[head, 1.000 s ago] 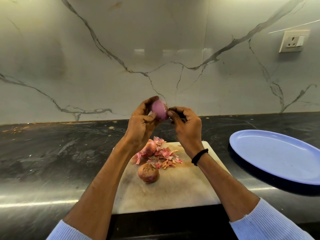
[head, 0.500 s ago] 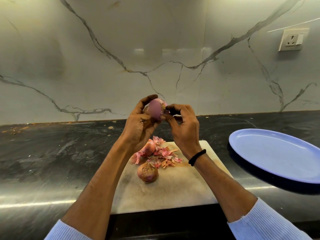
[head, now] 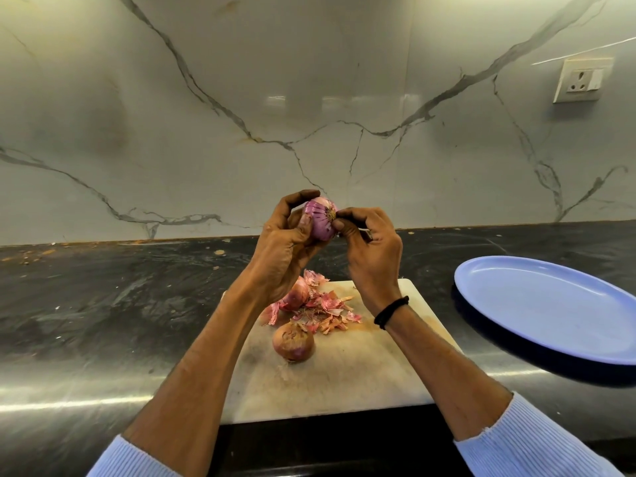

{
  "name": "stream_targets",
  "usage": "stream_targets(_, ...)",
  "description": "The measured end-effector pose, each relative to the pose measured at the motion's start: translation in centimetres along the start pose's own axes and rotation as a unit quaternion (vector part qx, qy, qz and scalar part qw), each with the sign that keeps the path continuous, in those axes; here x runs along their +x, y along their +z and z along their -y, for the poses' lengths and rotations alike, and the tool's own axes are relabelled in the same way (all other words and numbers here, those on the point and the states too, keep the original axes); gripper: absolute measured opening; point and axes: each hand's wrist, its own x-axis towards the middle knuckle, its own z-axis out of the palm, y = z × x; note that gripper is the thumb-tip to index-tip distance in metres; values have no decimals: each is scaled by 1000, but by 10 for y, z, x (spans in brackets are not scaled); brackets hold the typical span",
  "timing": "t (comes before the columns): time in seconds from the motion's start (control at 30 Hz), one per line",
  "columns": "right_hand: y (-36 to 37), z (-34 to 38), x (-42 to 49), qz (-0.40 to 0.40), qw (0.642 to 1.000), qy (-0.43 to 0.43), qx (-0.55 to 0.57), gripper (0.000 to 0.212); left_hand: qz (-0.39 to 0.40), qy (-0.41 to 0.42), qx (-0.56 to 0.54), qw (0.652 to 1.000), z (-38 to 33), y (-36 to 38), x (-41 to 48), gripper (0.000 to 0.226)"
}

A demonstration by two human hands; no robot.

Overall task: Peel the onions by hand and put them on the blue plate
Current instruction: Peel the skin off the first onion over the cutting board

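While hands (head: pixel 285 246) (head: pixel 370 259) grip one onion (head: pixel 320 220), the board (head: pixel 344 383) holds two onions (head: pixel 293 341).

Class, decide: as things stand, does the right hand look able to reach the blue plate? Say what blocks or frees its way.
Probably yes. The blue plate lies to the right of the right hand with nothing between them, though that hand pinches the onion held by the left hand.
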Motion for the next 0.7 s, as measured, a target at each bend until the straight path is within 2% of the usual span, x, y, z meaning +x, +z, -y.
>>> stream_targets(0.2,-2,-1,4,9,999,34,10,14,-10,-3,12,1000,6,1,2,35)
stream_targets(0.5,-6,-7,10,84,993,23,-75,15,-4,11,53,999,10,-3,3,32)
stream_targets(0.7,-6,-9,12,129,988,79,-41,16,-2,22,72,997,11,-6,4,32)
